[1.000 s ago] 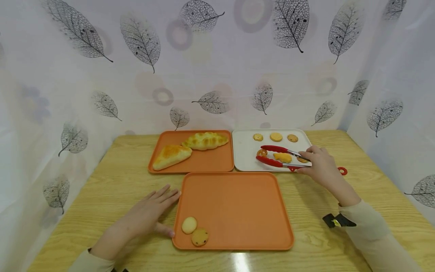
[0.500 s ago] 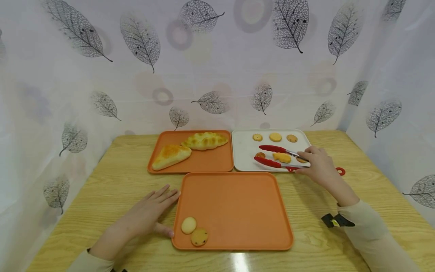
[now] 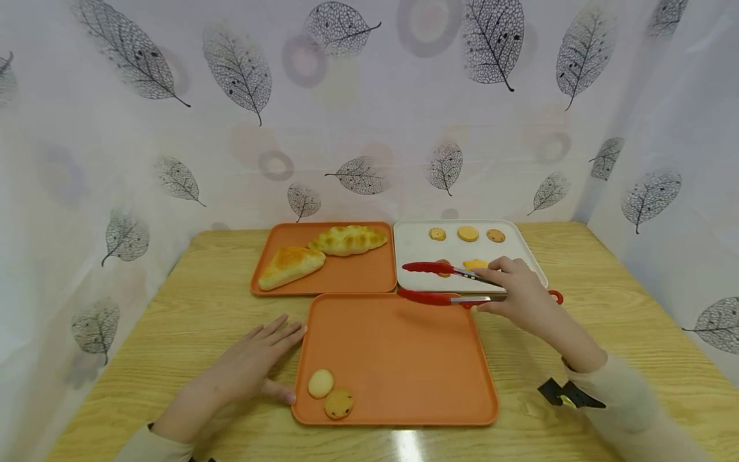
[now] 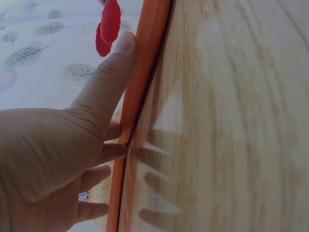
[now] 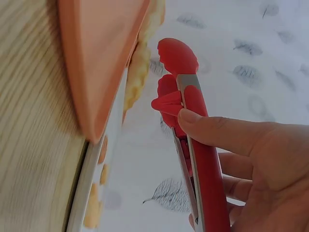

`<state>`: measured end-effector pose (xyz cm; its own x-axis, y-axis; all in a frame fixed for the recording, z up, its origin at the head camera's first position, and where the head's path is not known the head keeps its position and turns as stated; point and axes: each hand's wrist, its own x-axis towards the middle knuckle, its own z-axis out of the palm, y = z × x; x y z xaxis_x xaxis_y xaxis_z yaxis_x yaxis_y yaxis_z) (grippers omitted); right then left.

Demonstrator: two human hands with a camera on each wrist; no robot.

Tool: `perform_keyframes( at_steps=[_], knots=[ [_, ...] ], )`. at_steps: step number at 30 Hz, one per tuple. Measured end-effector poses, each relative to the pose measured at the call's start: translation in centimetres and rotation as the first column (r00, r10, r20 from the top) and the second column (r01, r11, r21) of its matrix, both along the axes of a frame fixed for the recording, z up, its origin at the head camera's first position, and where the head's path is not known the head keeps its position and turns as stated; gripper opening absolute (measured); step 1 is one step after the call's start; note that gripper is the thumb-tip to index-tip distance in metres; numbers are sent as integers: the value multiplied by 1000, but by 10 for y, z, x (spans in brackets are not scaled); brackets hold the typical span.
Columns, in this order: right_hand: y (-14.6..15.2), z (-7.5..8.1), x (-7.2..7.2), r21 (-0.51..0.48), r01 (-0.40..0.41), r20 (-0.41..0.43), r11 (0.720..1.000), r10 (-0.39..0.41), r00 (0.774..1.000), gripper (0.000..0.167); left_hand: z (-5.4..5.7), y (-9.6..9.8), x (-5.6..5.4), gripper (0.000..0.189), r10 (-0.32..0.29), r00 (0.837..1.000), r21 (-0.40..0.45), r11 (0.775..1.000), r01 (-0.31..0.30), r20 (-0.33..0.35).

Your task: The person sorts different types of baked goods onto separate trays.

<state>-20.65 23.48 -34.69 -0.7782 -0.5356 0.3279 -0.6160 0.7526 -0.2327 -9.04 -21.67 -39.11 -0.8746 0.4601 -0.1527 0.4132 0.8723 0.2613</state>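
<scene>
In the head view my right hand (image 3: 519, 301) grips red-tipped metal tongs (image 3: 427, 267) across the near edge of the white tray and the far right part of the front orange tray (image 3: 404, 359). The tongs' arms stand apart with nothing between their tips; the right wrist view shows my thumb on the red handle of the tongs (image 5: 207, 169). My left hand (image 3: 248, 362) lies at the left of the front tray, fingers spread, fingertips and thumb at its rim. Two round cookies, one plain (image 3: 320, 383) and one with dark spots (image 3: 338, 403), lie in that tray's near left corner.
On the white tray (image 3: 412, 237) are several small cookies, a goldfish-shaped one (image 3: 475, 264) partly hidden by my right hand. The back left orange tray (image 3: 346, 279) bears a triangular pastry (image 3: 291, 266) and a long braided bread (image 3: 349, 240). A leaf-patterned curtain (image 3: 358, 128) stands behind.
My right hand has moved left and nearer with the tongs, from over the white tray's front row of cookies to partly over the front orange tray. My left hand has stayed still.
</scene>
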Motion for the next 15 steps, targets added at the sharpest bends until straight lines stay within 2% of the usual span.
perform_keyframes(
  at_steps=[7,15],
  knots=[
    [-21,0,23,-29,-148,-46,989,146,988,54,-1,2,2,110,5,1000,0,1000,-5,-1],
    [-40,-4,45,21,-245,37,969,244,969,56,-3,3,5,110,7,1000,4,1000,-7,-12]
  ],
)
